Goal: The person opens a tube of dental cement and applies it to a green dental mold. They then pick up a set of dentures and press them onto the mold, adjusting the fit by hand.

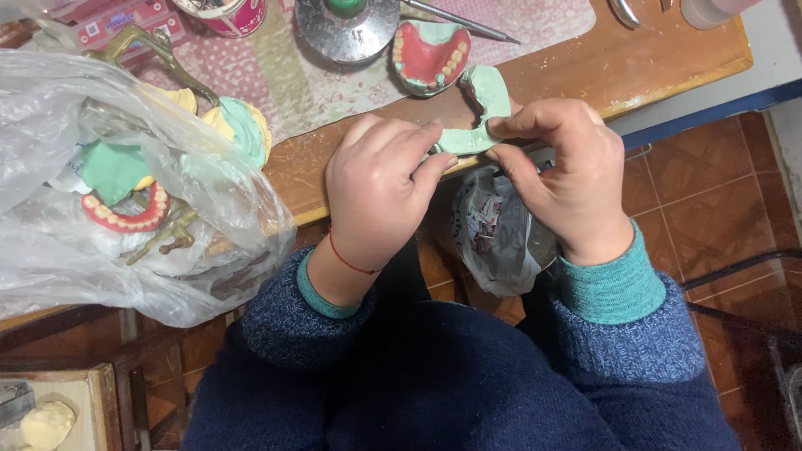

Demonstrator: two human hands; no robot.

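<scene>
Both hands pinch the pale green horseshoe-shaped dental cast (482, 117) over the edge of the wooden bench (652, 67), left hand (380, 188) closed on one arm, right hand (561, 171) on the other; it seems stiff, light and brittle, best held by the thick arch.

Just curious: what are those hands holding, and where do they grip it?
A green horseshoe-shaped dental cast, pinched at its lower curve by left hand and right hand.

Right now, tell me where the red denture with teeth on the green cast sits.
In the head view it rests top centre on the wooden bench: the red denture lies just beyond the horseshoe-shaped green cast pinched between both hands, beside the round metal disc.
</scene>
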